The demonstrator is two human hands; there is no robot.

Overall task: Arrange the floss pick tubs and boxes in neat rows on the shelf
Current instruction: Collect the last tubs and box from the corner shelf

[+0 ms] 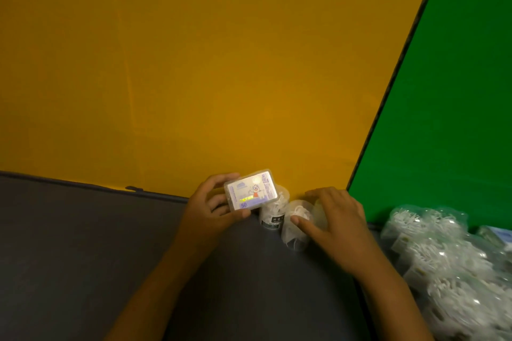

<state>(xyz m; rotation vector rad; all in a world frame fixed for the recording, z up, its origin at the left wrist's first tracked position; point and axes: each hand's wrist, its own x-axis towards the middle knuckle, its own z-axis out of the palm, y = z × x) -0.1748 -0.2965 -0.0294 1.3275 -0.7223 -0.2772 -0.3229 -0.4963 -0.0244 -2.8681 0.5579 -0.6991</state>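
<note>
My left hand [210,209] grips a flat clear floss pick box [251,189] with a cartoon label and a "50" mark, tilted above the dark grey shelf [83,243]. Just right of it a round clear tub [273,212] of white floss picks stands upright by the yellow back wall. A second clear tub [297,223] leans beside it. My right hand [332,219] rests on that second tub, thumb on its front and fingers spread over its top and right side.
A yellow panel [194,63] backs the shelf and a green panel [448,91] closes its right side. Several clear tubs and bags of floss picks [443,263] lie heaped at the lower right. The shelf's left half is bare grey surface.
</note>
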